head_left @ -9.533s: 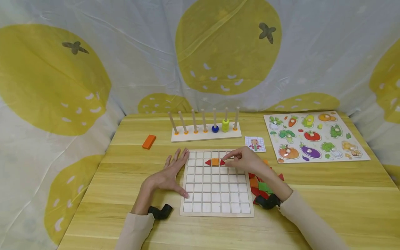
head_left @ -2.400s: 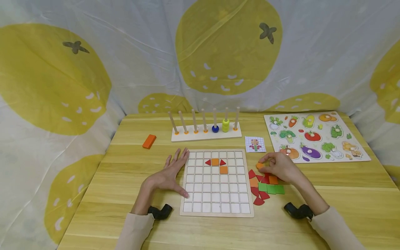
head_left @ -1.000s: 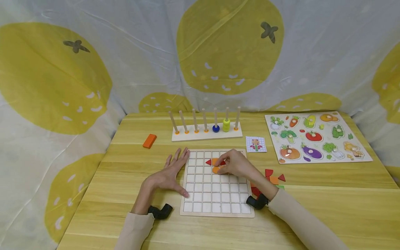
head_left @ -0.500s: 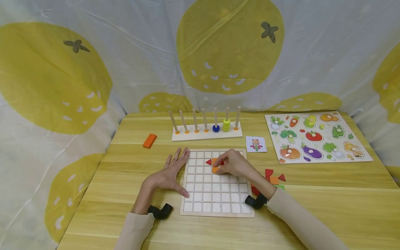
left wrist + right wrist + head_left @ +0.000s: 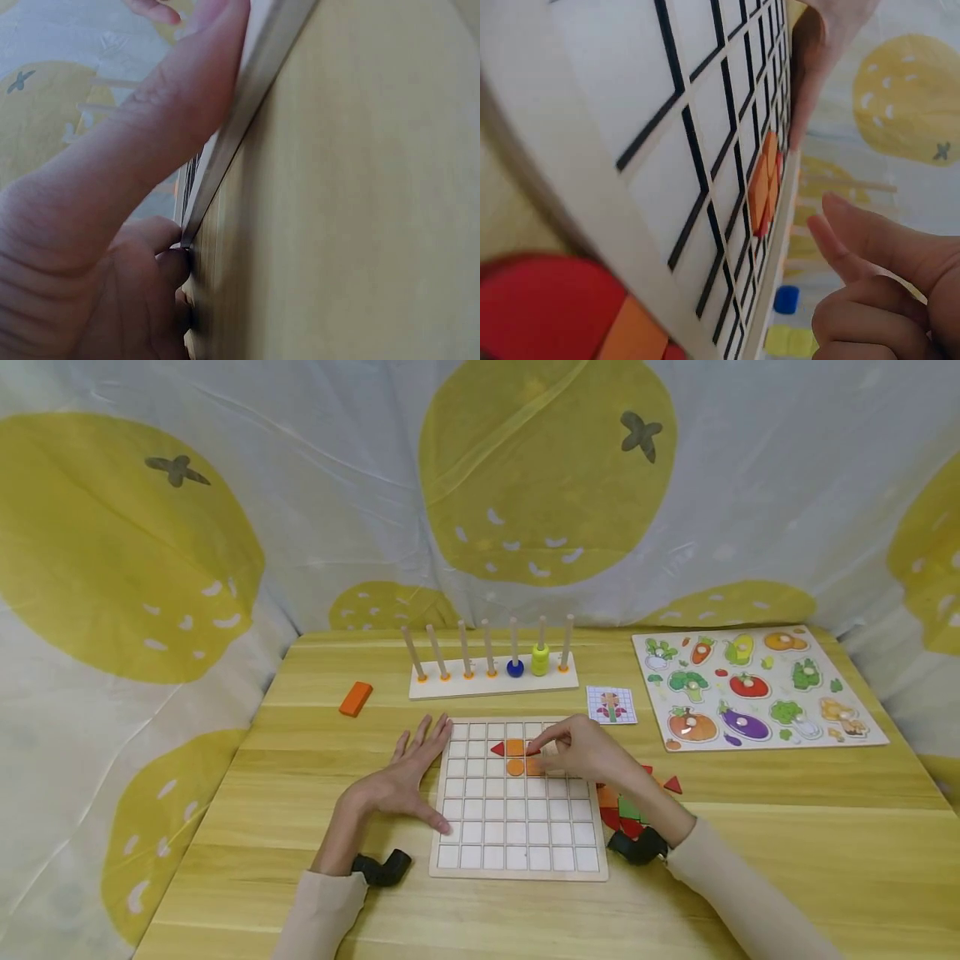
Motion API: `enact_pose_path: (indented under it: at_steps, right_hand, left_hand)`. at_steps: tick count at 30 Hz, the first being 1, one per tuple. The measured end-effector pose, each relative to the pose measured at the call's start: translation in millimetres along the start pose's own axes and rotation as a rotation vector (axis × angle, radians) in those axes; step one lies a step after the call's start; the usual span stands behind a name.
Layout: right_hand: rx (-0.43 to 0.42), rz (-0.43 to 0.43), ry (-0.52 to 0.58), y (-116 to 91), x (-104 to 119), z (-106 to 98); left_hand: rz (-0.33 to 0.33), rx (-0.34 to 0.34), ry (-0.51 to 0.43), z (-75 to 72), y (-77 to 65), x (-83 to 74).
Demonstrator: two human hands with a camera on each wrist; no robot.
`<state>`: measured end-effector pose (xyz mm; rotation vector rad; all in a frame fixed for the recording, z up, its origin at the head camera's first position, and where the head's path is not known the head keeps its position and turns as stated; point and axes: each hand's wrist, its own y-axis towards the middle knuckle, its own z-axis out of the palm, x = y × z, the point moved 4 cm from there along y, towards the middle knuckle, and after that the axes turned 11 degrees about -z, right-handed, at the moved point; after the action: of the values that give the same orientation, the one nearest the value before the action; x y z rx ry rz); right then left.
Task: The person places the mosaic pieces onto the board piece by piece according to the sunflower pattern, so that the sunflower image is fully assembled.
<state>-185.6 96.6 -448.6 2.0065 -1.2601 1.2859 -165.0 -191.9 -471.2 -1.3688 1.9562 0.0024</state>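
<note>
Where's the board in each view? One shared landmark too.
Head: board just below centre, grid face up.
Left wrist: board edge-on, a pale strip slanting from top centre down-left.
Right wrist: board large, steeply slanted, left side to centre.
Shared landmark: left hand, at the board's left edge; lower left in left wrist, top right in right wrist.

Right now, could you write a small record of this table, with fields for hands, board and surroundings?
left hand: fingers spread, touching the left edge of grid board
right hand: over the board, nothing visible between its fingertips
on board: orange circle, orange square, red triangle; other pieces partly hidden
right of board: loose pieces, partly behind right forearm
beyond board: peg stand, pattern card
far right: vegetable puzzle
far left: orange block
</note>
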Motion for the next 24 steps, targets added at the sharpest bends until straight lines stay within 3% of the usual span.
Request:
enact_pose_path:
  at_steps: [5,13,18,24]
  right_hand:
    - [-0.026,-0.026,-0.068,-26,-11,-29]
    - [-0.076,0.023,-0.133,-70,-45,-62]
    - [-0.098,0.027,-0.141,-79,-56,-69]
    - [-0.06,0.047,-0.069,-75,-59,-62]
  left_hand:
    - [0.0,-0.003,-0.001,0.5,-0.5,-0.5]
    - [-0.01,0.0,0.002,1.4,-1.5,2.2]
    - [-0.013,-0.006,0.012,0.7,-1.7,2.9]
    - [-0.011,-0.004,0.011,0.6,-0.5,1.0]
